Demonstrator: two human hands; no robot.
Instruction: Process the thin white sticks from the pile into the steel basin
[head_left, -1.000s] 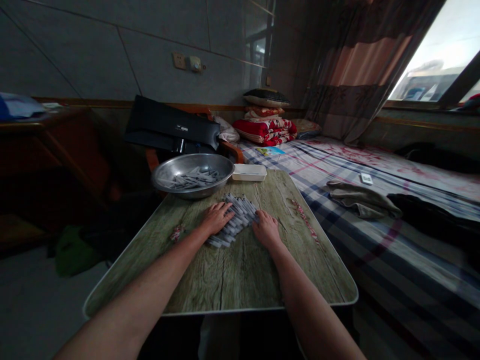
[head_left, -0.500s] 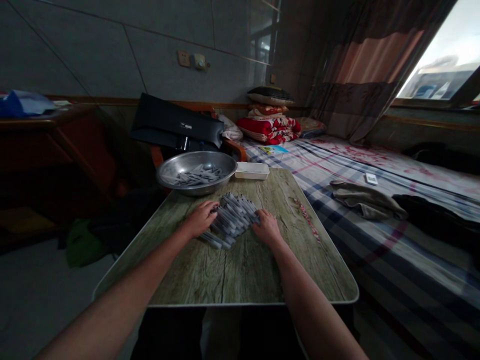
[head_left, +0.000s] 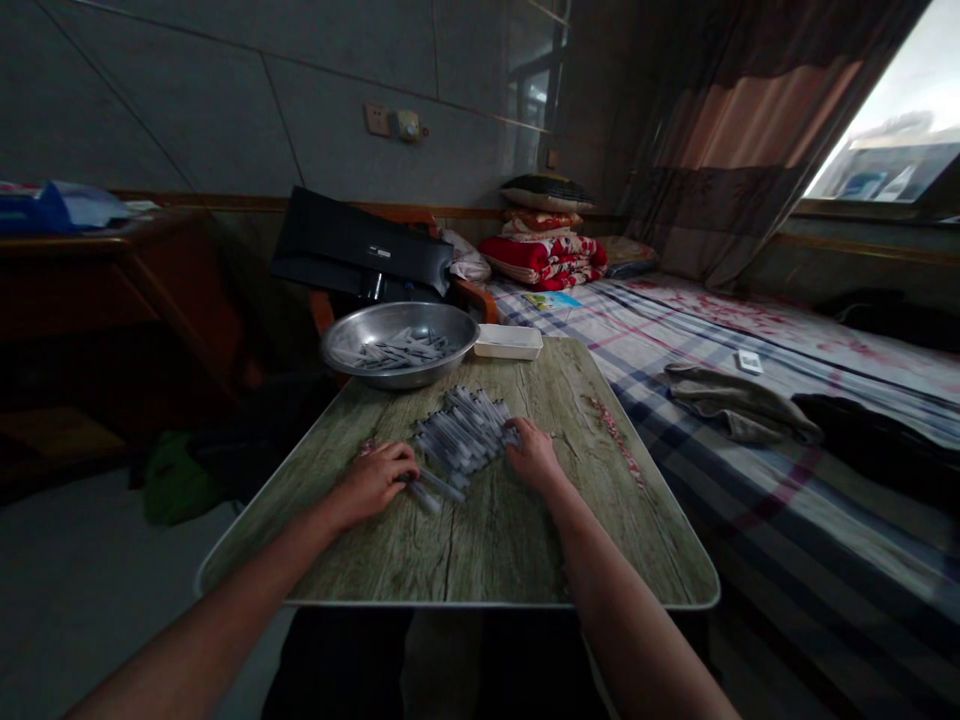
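Observation:
A pile of slim, clear-barrelled pens (head_left: 461, 430) lies slantwise in the middle of the wood-patterned table (head_left: 495, 560); many have dark ends. At the pile's front left, my left hand (head_left: 379, 482) is closed, its curled fingers at the ends of a couple of loose pens (head_left: 441, 486). My right hand (head_left: 532, 452) is closed at the pile's right side, fingertips on the pen ends there. Motion blurs the pens a little, and the fingertips of both hands are partly hidden.
A steel basin (head_left: 401, 375) with more pens stands at the back left of the table. Beside it is a white tray (head_left: 508, 344). A reddish patterned strip (head_left: 619, 440) lies along the right side. The bed (head_left: 697, 330) adjoins the table on the right.
My left hand has moved left and toward me, away from the pile's upper left side, down to the loose pens in front. My right hand stays at the pile's right side.

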